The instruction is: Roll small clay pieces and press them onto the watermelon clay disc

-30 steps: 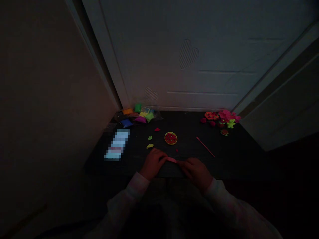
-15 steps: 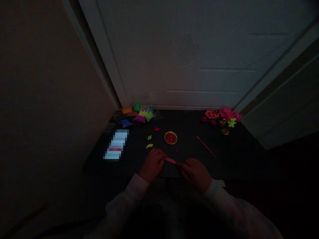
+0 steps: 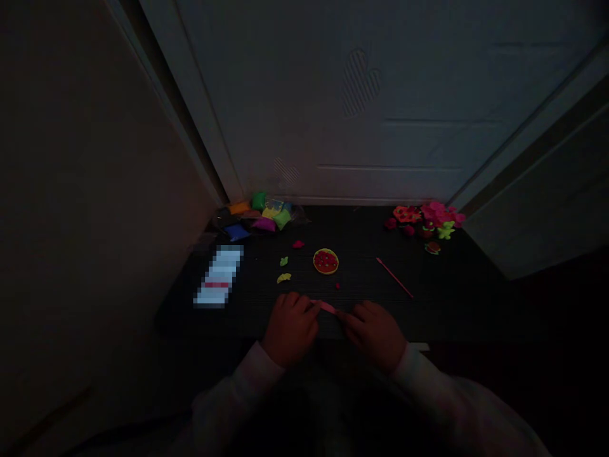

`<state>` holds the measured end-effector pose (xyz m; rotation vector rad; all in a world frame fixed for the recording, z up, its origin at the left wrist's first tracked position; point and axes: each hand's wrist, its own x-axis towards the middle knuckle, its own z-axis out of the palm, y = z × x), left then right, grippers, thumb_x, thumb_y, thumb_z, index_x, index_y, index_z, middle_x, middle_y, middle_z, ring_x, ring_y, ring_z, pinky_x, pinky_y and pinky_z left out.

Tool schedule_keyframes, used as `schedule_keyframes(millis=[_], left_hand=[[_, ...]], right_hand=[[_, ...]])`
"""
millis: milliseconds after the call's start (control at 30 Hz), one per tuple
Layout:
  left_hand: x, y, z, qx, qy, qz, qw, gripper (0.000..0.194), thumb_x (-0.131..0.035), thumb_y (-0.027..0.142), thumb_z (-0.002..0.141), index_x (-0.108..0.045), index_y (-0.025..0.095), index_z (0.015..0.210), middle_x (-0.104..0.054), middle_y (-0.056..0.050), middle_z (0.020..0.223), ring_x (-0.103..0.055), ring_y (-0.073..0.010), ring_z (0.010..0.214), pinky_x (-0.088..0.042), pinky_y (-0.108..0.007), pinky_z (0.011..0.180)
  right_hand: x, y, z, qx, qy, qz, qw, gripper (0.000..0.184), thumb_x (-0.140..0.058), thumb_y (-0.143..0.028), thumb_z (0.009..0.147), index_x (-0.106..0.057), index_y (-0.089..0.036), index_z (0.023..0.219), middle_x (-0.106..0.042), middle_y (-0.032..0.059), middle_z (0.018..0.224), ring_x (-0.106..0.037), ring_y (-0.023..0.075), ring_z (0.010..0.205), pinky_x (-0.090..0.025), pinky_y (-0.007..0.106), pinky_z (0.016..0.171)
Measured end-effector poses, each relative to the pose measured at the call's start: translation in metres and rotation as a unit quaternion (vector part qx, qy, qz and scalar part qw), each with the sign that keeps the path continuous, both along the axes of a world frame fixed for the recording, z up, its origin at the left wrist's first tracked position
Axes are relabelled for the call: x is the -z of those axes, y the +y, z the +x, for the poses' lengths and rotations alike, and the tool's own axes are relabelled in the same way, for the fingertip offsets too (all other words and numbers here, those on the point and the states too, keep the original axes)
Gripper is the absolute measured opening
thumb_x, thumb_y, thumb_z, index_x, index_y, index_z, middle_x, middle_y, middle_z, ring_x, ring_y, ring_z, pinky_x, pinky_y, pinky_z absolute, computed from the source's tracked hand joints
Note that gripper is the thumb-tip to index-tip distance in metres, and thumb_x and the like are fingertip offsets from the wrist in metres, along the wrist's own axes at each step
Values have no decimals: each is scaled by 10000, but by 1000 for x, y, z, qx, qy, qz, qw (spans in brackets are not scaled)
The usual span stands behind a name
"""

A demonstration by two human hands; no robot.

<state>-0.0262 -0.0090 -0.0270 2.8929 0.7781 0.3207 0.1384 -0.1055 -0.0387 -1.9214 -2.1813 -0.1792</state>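
In the dim head view, a flat pink strip (image 3: 327, 307), perhaps a clay modelling tool, spans the gap between my hands near the table's front edge. My left hand (image 3: 291, 329) pinches its left end, fingers curled. The other end is held between the fingertips of my right hand (image 3: 375, 335). Just beyond them sits a small red ball (image 3: 337, 286). Farther back lies a round red clay piece (image 3: 326, 261) with a yellow rim and small dots. Left of it are a yellow clay bit (image 3: 284, 278), a green bit (image 3: 284, 261) and a pink lump (image 3: 298, 244).
A thin pink stick (image 3: 394, 277) lies on the dark table (image 3: 457, 304) at right. Colourful clay packets (image 3: 264, 223) are heaped back left, by a blurred bright screen (image 3: 219, 277). Pink flower shapes (image 3: 440, 216) and small figures stand back right, before a white door (image 3: 285, 95).
My left hand has turned, its knuckles rolling a little with thumb and finger still on the pink strip. My right hand stays almost in place. The view has tilted slightly.
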Motion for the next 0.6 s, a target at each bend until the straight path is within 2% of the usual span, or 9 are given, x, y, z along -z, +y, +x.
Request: schedule_keyframes(millis=[200,367,500,600], left_hand=[[4,-4,-1,-6,-1,2,1000,282,-397,247,809,-526,195,1055,-578,-53,887,-438,-219,812,-333,-382,676],[6,-5,-2,-15,-17,-14,1000,287,-395,257,812,-527,208,1062,-569,-54,883,-440,-222,820,-350,-385,691],[8,2,-6,-24,-95,-80,992,302,-423,275,804,-522,214,1083,-535,-60,919,-448,-202,860,-377,-366,759],[11,8,-7,-73,-171,-147,971,328,-433,265,801,-504,167,1106,-516,-77,951,-454,-189,910,-378,-353,821]], right_hand=[[-1,-1,-1,-5,9,-7,1000,268,-517,-186,747,-594,-235,998,-563,39,696,-425,167,668,-289,292,600],[-2,-1,-1,2,100,-46,994,264,-457,-172,780,-599,-218,998,-571,65,719,-439,184,702,-289,308,620],[1,-2,4,13,158,-52,986,283,-406,-170,800,-573,-215,1024,-589,61,751,-478,189,710,-313,327,654],[2,0,8,47,234,-45,970,299,-327,-182,833,-540,-192,1042,-604,73,867,-516,191,782,-343,339,707]])
